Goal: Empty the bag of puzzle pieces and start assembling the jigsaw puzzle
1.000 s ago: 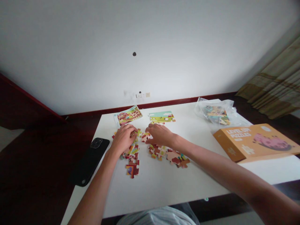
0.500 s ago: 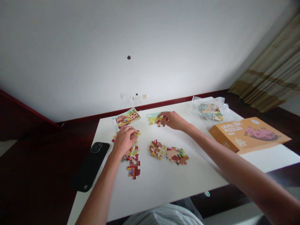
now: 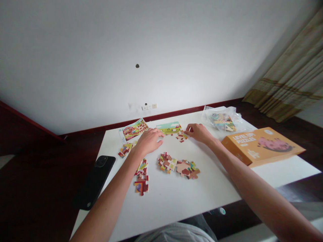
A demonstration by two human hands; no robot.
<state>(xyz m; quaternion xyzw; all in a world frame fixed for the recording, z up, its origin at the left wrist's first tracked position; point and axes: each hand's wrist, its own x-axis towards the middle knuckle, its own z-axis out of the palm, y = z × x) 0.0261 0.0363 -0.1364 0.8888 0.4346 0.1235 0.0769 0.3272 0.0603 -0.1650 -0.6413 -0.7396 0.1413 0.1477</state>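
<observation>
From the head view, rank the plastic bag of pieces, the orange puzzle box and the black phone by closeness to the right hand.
1. Plastic bag of pieces, just right of the right hand.
2. Orange puzzle box, farther right.
3. Black phone, far left edge.

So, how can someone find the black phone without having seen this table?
Start at the white table and go to its left edge. The flat black phone lies there, half overhanging the edge, beside the left hand's forearm. It is the only dark, plain thing among colourful puzzle pieces.
</observation>
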